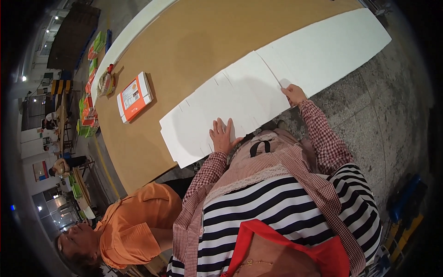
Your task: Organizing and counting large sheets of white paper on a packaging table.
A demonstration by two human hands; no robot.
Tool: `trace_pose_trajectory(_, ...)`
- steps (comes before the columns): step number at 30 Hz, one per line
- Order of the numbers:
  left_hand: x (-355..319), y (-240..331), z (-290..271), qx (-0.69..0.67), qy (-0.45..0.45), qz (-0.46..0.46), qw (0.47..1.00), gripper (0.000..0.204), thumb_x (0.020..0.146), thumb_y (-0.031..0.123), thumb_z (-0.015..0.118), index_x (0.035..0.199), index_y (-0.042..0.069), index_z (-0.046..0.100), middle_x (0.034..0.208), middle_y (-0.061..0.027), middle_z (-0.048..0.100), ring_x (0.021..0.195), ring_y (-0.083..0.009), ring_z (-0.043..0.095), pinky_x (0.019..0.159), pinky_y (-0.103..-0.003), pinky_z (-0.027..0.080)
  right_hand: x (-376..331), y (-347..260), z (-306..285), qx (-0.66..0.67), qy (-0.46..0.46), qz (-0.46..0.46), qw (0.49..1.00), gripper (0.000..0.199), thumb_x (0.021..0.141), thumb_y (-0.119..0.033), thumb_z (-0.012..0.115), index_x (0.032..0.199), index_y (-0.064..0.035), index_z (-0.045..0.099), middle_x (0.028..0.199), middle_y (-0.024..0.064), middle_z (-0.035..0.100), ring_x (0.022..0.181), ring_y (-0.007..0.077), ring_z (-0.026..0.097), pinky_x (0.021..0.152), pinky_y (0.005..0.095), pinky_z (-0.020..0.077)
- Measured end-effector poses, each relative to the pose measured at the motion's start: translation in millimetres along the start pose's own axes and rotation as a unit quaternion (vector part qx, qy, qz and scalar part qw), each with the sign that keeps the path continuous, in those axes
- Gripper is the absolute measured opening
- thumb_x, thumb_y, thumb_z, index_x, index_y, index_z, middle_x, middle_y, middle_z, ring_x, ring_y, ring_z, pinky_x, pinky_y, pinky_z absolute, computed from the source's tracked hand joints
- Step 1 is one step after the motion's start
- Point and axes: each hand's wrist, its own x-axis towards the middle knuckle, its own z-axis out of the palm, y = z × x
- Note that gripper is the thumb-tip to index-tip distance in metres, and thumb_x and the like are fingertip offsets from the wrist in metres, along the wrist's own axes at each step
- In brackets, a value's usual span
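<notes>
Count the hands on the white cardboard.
2: the left hand is spread flat on the cardboard; the right hand grips it at the near edge, farther right. The co-worker's hands are hidden.

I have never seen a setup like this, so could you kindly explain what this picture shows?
There is no robot here: a person works with two bare hands. The picture comes from a wide fisheye camera on that person's head, looking down, so straight edges bend. On a brown table surface lies long white sheeting; whether it is one piece or two, I cannot tell. The left hand rests spread on it, while the right hand pinches it at an edge. Farther left lie an orange-and-white pack and a small item too unclear to name. A co-worker in orange is nearby.
</notes>
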Motion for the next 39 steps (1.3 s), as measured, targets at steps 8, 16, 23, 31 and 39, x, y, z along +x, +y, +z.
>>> trace_pose_trajectory(8, 1, 3, 0, -0.008, -0.003, 0.002, 1.000, 0.098, 0.071, 0.069, 0.063, 0.149, 0.023, 0.024, 0.152, -0.0247, 0.015, 0.141, -0.0420, 0.014, 0.105, -0.064, 0.019, 14, 25, 25, -0.251, 0.102, -0.121, 0.955, 0.028, 0.092, -0.031, 0.050, 0.093, -0.0080, 0.066, 0.092, 0.0150, 0.066, 0.089, 0.0360, 0.062, 0.076, 0.0488, 0.0483)
trace_pose_trajectory(16, 0, 4, -2, -0.013, -0.010, 0.009, 1.000, 0.098, 0.071, 0.070, 0.063, 0.149, 0.023, 0.025, 0.152, -0.0242, 0.015, 0.141, -0.0419, 0.014, 0.105, -0.064, 0.020, 3, 24, 25, -0.274, 0.145, -0.132, 0.942, 0.027, 0.092, -0.029, 0.054, 0.086, -0.0049, 0.063, 0.085, 0.0143, 0.066, 0.082, 0.0338, 0.062, 0.069, 0.0453, 0.0484)
trace_pose_trajectory(23, 1, 1, -1, -0.013, 0.008, 0.014, 1.000, 0.098, 0.071, 0.069, 0.064, 0.148, 0.023, 0.025, 0.152, -0.0244, 0.016, 0.140, -0.0418, 0.016, 0.104, -0.064, 0.020, -23, 32, 32, -0.020, 0.216, -0.170, 0.961, 0.016, 0.082, -0.020, 0.067, 0.088, -0.0053, 0.066, 0.081, 0.0129, 0.066, 0.077, 0.0275, 0.064, 0.069, 0.0397, 0.0498)
trace_pose_trajectory(31, -1, 1, -5, -0.015, -0.015, 0.001, 1.000, 0.098, 0.071, 0.070, 0.063, 0.148, 0.024, 0.025, 0.151, -0.0245, 0.018, 0.140, -0.0412, 0.017, 0.104, -0.063, 0.021, -31, 36, 49, -0.094, 0.218, -0.133, 0.962, 0.029, 0.077, -0.024, 0.072, 0.096, -0.0024, 0.068, 0.081, 0.0113, 0.067, 0.079, 0.0273, 0.064, 0.073, 0.0379, 0.0520)
trace_pose_trajectory(39, -3, -3, -5, -0.010, -0.009, -0.006, 1.000, 0.098, 0.071, 0.070, 0.063, 0.148, 0.024, 0.025, 0.151, -0.0247, 0.018, 0.140, -0.0419, 0.017, 0.104, -0.063, 0.023, -23, 14, 35, 0.056, 0.083, -0.105, 0.989, 0.029, 0.084, -0.029, 0.068, 0.080, -0.0012, 0.063, 0.070, 0.0066, 0.063, 0.060, 0.0188, 0.059, 0.057, 0.0313, 0.0499)
